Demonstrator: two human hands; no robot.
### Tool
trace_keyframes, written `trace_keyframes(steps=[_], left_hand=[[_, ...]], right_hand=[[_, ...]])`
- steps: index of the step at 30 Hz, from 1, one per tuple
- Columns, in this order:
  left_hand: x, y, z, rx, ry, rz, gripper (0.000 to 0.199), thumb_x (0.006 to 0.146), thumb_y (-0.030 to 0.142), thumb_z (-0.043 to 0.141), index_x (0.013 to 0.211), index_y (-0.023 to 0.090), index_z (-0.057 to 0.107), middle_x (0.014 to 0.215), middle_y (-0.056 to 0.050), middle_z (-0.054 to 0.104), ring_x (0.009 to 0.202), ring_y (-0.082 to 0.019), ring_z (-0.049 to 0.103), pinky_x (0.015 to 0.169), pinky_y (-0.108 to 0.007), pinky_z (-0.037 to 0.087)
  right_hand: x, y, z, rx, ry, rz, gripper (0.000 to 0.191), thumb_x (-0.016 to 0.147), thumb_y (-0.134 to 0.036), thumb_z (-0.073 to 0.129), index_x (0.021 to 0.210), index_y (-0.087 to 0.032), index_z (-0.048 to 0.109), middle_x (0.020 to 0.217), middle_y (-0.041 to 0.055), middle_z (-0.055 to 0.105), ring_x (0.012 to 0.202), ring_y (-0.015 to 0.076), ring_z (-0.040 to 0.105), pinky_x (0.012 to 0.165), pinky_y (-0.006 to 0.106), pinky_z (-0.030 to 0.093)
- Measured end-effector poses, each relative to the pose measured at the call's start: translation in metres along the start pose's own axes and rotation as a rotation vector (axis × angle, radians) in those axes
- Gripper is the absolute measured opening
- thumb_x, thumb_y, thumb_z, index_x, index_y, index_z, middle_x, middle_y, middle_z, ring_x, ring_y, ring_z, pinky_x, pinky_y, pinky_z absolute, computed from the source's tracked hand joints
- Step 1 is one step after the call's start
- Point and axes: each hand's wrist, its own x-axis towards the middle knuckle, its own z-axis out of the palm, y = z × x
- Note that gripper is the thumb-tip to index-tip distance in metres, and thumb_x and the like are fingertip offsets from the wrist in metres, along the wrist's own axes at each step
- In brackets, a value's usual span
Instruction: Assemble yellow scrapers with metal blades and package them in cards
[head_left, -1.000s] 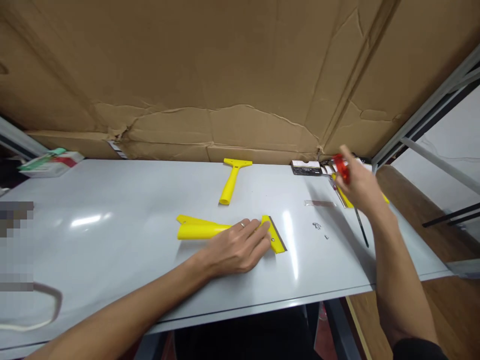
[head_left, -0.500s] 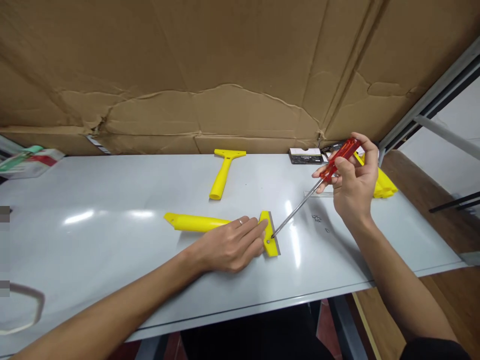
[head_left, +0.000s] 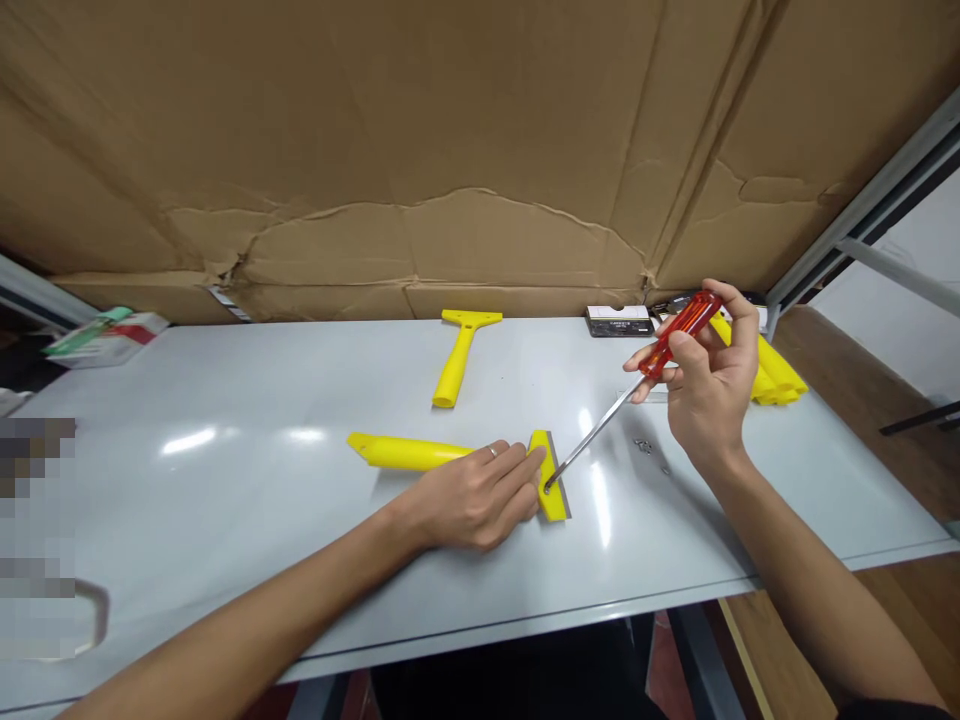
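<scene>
My left hand (head_left: 484,497) is closed round the neck of a yellow scraper (head_left: 409,453) and presses it to the table. The scraper's head points right, with a metal blade (head_left: 561,475) along its edge. In my right hand (head_left: 709,375) is a screwdriver (head_left: 681,335) with a clear red handle, gripped by thumb and fingers. Its shaft slants down to the left, and its tip meets the screw on the scraper head. Several small screws (head_left: 643,446) lie on the table, left of my right wrist.
A second yellow scraper (head_left: 455,370) lies farther back on the white table (head_left: 247,510). Yellow handles (head_left: 780,375) are stacked at the right. A small black-and-white box (head_left: 619,321) stands against the cardboard (head_left: 480,240). Another box (head_left: 109,337) sits at the far left.
The screwdriver tip has moved from beside the screw onto it. My left hand still holds the scraper down. The whole view has shifted slightly.
</scene>
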Motion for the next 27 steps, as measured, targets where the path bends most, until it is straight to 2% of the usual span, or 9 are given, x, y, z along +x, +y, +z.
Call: trace_keyframes(steps=[10, 19, 23, 27], left_hand=[[0.0008, 0.0007, -0.0021, 0.036, -0.014, 0.037, 0.024, 0.099, 0.01, 0.049, 0.077, 0.013, 0.06, 0.098, -0.018, 0.076, 0.085, -0.023, 0.07, 0.066, -0.035, 0.057], [0.0, 0.0007, 0.0, 0.048, 0.028, 0.036, 0.021, 0.099, 0.013, 0.054, 0.08, 0.011, 0.062, 0.096, -0.02, 0.076, 0.08, -0.024, 0.069, 0.062, -0.036, 0.056], [0.0006, 0.0004, -0.0013, 0.048, 0.013, 0.044, 0.022, 0.098, 0.01, 0.054, 0.077, 0.013, 0.061, 0.095, -0.018, 0.076, 0.079, -0.023, 0.069, 0.061, -0.035, 0.055], [0.0011, 0.0002, -0.0021, 0.057, 0.008, 0.044, 0.022, 0.099, 0.009, 0.053, 0.078, 0.013, 0.061, 0.094, -0.017, 0.076, 0.079, -0.023, 0.069, 0.061, -0.035, 0.055]], right_hand=[[0.0008, 0.0, -0.0018, -0.017, 0.004, -0.012, 0.05, 0.089, -0.034, 0.073, 0.132, -0.037, 0.046, 0.1, -0.0007, 0.063, 0.072, 0.0183, 0.074, 0.051, 0.032, 0.066], [0.0007, 0.0025, -0.0036, -0.082, -0.027, 0.018, 0.05, 0.09, -0.043, 0.07, 0.132, -0.043, 0.043, 0.101, 0.0009, 0.06, 0.078, 0.0226, 0.076, 0.049, 0.031, 0.063], [-0.0002, 0.0015, -0.0032, -0.088, -0.03, 0.009, 0.05, 0.09, -0.048, 0.069, 0.133, -0.044, 0.042, 0.106, 0.0018, 0.061, 0.079, 0.0229, 0.076, 0.05, 0.032, 0.064], [-0.0012, 0.0004, -0.002, -0.073, -0.024, 0.005, 0.049, 0.091, -0.046, 0.069, 0.132, -0.043, 0.043, 0.105, 0.0012, 0.061, 0.079, 0.0227, 0.076, 0.051, 0.033, 0.064]])
